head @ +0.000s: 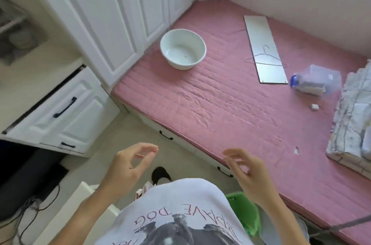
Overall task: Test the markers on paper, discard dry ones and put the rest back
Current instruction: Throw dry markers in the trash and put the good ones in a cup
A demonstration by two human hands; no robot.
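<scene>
In the head view, two bare hands are raised at about 6 o'clock: the left hand [128, 166] and the right hand [244, 170], both with loosely curled fingers, and nothing is held in either. No markers or paper can be made out. One pink quilted mattress [230, 102] is spread from centre to 3 o'clock. On it are seen one round white bowl [183, 52] at 12 o'clock, one flat white rectangular board [263, 48] at 1 o'clock with one thin wire hanger [266, 58] across it, and one clear plastic bag [317, 82] at 2 o'clock.
</scene>
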